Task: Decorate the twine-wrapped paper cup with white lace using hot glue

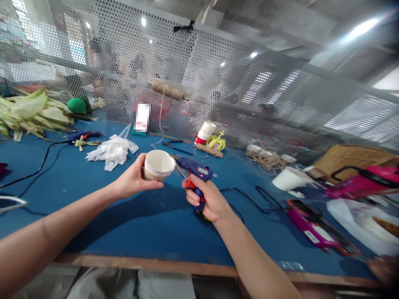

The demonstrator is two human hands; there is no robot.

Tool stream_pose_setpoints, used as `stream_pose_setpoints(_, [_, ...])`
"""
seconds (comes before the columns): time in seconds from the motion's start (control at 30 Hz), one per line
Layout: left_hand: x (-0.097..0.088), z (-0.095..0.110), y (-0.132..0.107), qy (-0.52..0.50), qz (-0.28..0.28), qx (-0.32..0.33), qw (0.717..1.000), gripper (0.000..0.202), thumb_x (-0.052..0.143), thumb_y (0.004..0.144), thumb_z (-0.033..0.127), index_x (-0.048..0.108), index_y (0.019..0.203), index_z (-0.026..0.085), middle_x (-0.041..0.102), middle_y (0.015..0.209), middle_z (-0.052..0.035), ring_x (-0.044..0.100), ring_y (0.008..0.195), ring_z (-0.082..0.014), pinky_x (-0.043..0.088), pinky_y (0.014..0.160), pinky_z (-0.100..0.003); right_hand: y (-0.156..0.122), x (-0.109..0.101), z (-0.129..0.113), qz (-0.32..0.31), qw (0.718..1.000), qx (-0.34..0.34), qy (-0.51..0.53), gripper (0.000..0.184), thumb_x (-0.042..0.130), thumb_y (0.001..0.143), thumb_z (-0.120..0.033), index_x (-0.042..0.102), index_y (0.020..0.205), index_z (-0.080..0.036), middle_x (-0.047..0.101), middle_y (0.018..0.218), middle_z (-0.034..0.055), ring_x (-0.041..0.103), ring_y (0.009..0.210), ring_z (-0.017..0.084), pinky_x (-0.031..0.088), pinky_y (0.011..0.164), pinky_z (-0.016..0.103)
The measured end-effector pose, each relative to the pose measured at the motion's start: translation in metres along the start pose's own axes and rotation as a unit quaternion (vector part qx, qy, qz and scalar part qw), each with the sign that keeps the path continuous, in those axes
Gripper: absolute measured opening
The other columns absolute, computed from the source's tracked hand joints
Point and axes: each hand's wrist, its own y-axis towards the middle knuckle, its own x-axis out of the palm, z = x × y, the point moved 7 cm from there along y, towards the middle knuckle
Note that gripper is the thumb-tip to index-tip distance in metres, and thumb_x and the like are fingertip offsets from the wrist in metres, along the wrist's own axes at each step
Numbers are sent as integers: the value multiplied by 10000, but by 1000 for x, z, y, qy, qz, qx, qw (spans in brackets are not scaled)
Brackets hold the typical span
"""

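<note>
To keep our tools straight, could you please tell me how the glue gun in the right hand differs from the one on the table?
The held glue gun is gripped in the right hand; the resting glue gun lies on the table. The held one's nozzle points left; the resting one's points right. The held one shows a red light; none can be made out on the resting one. Both have blue bodies.

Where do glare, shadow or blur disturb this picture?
Head view: a ceiling lamp glares at upper right; a dark shadow covers part of the blue table; the plastic bag at far right looks stretched and blurred; the cup and glue gun look clearer.
</note>
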Motion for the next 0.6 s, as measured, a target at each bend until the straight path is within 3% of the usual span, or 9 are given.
stream_pose_setpoints(0.1, [-1,0,1,30,1,-5,1000,636,716,600,305,347,1098,161,499,1092,-97,496,1031,-230,395,894,-368,-3,-7,-10,56,990,-62,-115,287,613,715,-414,611,659,-133,444,364,-40,364,334,64,273,356,203])
stream_pose_setpoints(0.2, [-4,-2,2,81,14,-13,997,600,700,608,318,353,1071,158,507,1055,-85,507,996,-224,403,875,-371,-8,-12,-21,108,952,-112,-262,296,594,728,-424,599,621,-148,494,383,-21,438,351,90,346,396,226])
stream_pose_setpoints(0.3, [-7,-4,2,115,26,-21,993,562,684,609,317,361,1040,157,511,1009,-71,522,945,-215,420,833,-365,-10,-14,-28,139,915,-130,-357,326,612,705,-408,544,490,-172,513,374,-6,478,350,112,395,436,250])
stream_pose_setpoints(0.37, [-8,-5,2,127,29,-22,991,548,681,602,300,367,1030,164,510,986,-58,530,914,-205,429,810,-359,-11,-16,-30,142,905,-127,-381,348,632,686,-391,506,433,-186,502,348,-8,473,330,115,399,438,257])
stream_pose_setpoints(0.5, [-11,-4,3,152,35,-16,988,567,694,575,279,382,1036,172,512,973,-48,531,902,-206,433,805,-365,-10,-12,-29,76,927,-99,-355,341,633,696,-377,521,449,-171,485,342,-11,462,348,104,387,439,248])
stream_pose_setpoints(0.6, [-12,-1,4,145,29,-12,989,639,717,557,294,383,1087,167,526,1016,-67,517,954,-230,415,844,-385,-10,-9,-30,36,970,-99,-217,248,620,717,-375,597,618,-149,498,395,-27,403,348,71,325,388,219])
